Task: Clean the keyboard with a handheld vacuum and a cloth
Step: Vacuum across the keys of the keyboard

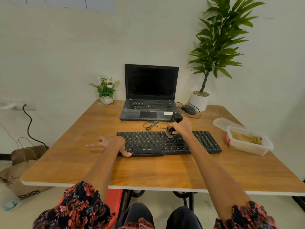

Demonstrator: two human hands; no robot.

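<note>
Gripping handheld vacuum (174,125) in right hand (182,128) over keyboard (168,143), left hand (112,143) fingers spread, steadying it

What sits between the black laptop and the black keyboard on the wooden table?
In the head view, a looped black cable lies on the bare wooden table between the black laptop and the black keyboard.

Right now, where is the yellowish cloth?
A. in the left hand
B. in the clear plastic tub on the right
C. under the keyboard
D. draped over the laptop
B: the yellowish cloth lies inside the lidless clear plastic tub at the table's right side, right of the keyboard.
</note>
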